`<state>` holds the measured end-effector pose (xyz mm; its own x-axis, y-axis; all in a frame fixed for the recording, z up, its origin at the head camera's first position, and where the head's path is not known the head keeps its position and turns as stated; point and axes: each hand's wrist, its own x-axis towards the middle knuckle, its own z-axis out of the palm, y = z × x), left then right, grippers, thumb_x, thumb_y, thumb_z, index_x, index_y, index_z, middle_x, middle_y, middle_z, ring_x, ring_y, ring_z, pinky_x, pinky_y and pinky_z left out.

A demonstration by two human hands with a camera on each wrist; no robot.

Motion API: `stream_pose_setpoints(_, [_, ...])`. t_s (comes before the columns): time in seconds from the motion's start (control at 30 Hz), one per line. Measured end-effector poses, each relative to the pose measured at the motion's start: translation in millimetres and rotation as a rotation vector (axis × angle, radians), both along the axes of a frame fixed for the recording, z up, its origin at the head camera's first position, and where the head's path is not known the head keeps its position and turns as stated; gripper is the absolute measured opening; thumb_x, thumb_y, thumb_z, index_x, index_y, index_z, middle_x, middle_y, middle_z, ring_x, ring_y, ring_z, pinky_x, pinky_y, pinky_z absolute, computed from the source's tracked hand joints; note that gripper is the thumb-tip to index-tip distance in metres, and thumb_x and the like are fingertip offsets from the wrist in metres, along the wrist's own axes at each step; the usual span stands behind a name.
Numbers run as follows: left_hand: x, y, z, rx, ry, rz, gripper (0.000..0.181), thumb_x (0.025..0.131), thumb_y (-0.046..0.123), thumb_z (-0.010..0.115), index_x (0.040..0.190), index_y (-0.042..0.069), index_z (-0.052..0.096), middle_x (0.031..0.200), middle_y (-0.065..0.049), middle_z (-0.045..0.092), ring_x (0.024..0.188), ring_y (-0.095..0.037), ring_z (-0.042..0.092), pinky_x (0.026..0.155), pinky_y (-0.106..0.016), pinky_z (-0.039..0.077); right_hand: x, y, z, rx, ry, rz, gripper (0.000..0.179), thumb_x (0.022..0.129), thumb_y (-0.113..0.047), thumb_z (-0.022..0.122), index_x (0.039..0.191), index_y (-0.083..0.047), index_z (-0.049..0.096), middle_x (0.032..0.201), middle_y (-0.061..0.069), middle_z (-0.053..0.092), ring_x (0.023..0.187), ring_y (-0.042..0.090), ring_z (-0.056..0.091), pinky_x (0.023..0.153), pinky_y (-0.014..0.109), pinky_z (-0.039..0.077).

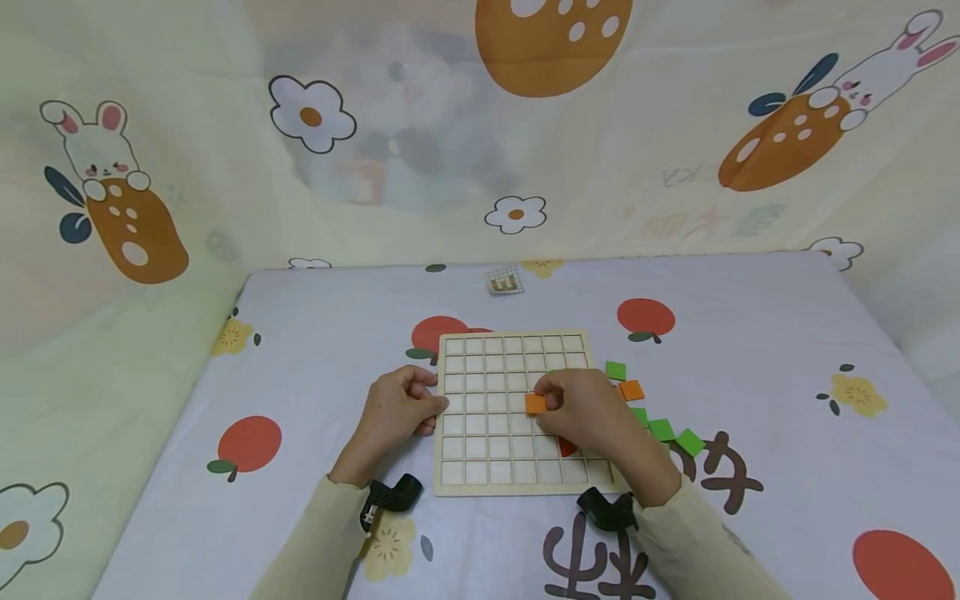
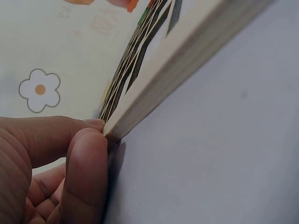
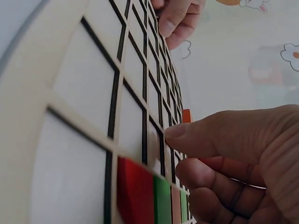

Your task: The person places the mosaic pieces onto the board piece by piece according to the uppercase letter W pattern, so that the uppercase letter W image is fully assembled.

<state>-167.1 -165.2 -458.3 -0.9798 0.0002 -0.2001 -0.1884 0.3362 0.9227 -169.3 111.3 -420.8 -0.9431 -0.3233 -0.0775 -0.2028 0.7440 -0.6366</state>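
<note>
A light wooden grid board (image 1: pixel 498 492) with square white cells lies flat on the table. My left hand (image 1: pixel 397 407) is at its left edge, thumb and forefinger pinching the rim, as the left wrist view shows up close. Over the board's right half, my right hand (image 1: pixel 588 412) pinches an orange square tile (image 1: pixel 535 403) by its side. That tile (image 3: pixel 187 115) stands up beyond the thumb in the right wrist view. Below it, a red tile (image 3: pixel 135 191) and a green tile (image 3: pixel 162 198) sit in cells, with more tiles behind. The right hand hides part of the board.
Loose green tiles (image 1: pixel 662 430) and an orange tile (image 1: pixel 632 389) lie to the right of the board. A small gridded card (image 1: pixel 503 281) rests near the table's back edge. The tablecloth (image 1: pixel 772 367) carries printed fruit and flowers; a printed curtain (image 1: pixel 420 208) hangs behind.
</note>
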Motion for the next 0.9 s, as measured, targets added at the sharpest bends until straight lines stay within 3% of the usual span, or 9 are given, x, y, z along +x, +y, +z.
stream_pose_setpoints(0.9, [-0.7, 0.5, 0.7, -0.007, 0.003, -0.003, 0.027, 0.088, 0.001, 0.081, 0.111, 0.001, 0.067, 0.075, -0.009, 0.064, 0.053, -0.014, 0.062, 0.052, -0.026, 0.059, -17.1, -17.1, -2.3, 0.022, -0.048, 0.033, 0.016, 0.080, -0.002, 0.077, 0.095, -0.007, 0.074, 0.075, 0.000, 0.058, 0.074, 0.017, 0.053, 0.064, 0.028, 0.045])
